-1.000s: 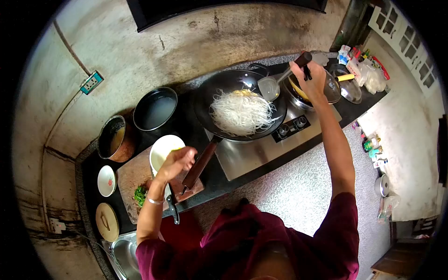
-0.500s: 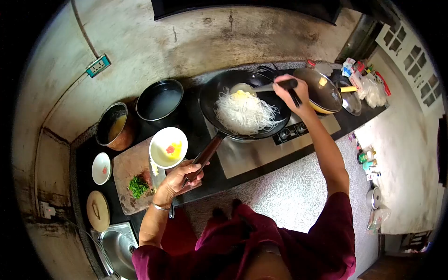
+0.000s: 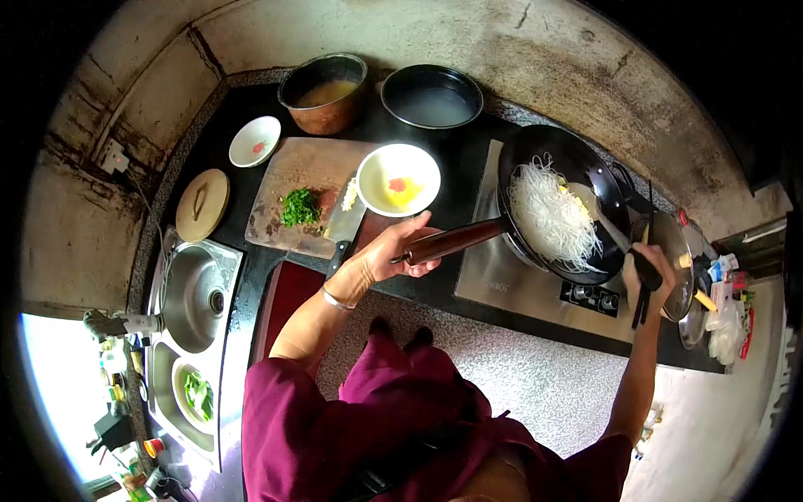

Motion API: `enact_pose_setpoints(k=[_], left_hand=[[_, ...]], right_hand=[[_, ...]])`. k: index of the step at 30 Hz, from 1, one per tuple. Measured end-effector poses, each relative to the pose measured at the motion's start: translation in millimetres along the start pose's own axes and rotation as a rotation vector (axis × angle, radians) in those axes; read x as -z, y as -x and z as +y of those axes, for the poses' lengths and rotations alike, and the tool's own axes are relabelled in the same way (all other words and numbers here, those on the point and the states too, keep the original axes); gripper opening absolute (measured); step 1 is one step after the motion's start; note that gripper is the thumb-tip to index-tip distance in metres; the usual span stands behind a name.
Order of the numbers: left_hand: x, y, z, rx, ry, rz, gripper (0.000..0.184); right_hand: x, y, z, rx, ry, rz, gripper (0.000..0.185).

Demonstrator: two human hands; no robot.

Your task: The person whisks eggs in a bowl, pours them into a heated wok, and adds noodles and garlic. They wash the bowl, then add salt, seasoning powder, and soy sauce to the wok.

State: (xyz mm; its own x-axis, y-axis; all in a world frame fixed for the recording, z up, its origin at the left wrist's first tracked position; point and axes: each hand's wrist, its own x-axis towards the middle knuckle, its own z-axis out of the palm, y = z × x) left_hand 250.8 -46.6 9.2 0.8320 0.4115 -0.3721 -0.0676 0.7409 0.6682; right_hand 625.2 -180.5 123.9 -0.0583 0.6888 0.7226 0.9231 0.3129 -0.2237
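My left hand [image 3: 396,248] is around the end of the brown handle of a black wok [image 3: 615,180], thumb above and fingers below. White noodles [image 3: 548,219] are heaped in the wok, with some yellow egg [image 3: 577,199] at their far edge. In my right hand [image 3: 655,272] are a metal spatula [image 3: 615,234] with a dark handle and what look like dark chopsticks [image 3: 641,308]. The spatula's head lies in the wok against the egg and noodles. A white bowl [image 3: 376,186] with yellow and red remains stands just beyond my left hand.
A cutting board [image 3: 280,180] bears chopped greens [image 3: 299,207] and a knife [image 3: 343,224]. Two pots, a copper-coloured one [image 3: 322,115] and a black one [image 3: 431,96], stand by the wall. A yellow-handled pan [image 3: 674,243] is right of the wok; a sink [image 3: 196,293] is left.
The view has turned left, bringing the sink into sight. My left hand's fingers look looser round the wok handle. The spatula stays in the wok beside the noodles.
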Motion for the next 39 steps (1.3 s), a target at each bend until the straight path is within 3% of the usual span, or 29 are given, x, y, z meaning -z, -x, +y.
enact_pose_setpoints(k=[5,7,10,15,20,26,33,37,39], left_hand=[[-14,20,1,-0.087,0.068,0.090,0.062],[-7,15,0,-0.133,-0.061,-0.121,0.060],[-10,12,2,-0.072,-0.036,-0.103,0.051],[-14,11,8,-0.004,0.031,-0.087,0.034],[-9,7,6,0.036,0.114,-0.159,0.032],[-11,8,8,0.024,0.104,-0.184,0.030],[-11,8,8,0.045,0.076,-0.182,0.028],[-8,6,10,0.054,0.053,-0.210,0.029],[-9,6,9,0.055,0.045,-0.195,0.030]], right_hand=[[18,12,-25,0.005,0.084,-0.059,0.025],[13,19,-30,-0.048,0.127,-0.026,0.026],[-3,26,5,-0.090,0.102,-0.028,0.034],[-38,-19,5,-0.147,0.081,0.106,0.020],[-42,-32,-46,-0.028,0.001,-0.134,0.017],[0,-19,-101,-0.107,-0.072,-0.216,0.019],[5,-8,-101,-0.003,0.061,-0.195,0.021],[-5,-9,-71,0.056,0.156,-0.078,0.030],[-12,-10,-52,0.048,0.197,-0.129,0.031]])
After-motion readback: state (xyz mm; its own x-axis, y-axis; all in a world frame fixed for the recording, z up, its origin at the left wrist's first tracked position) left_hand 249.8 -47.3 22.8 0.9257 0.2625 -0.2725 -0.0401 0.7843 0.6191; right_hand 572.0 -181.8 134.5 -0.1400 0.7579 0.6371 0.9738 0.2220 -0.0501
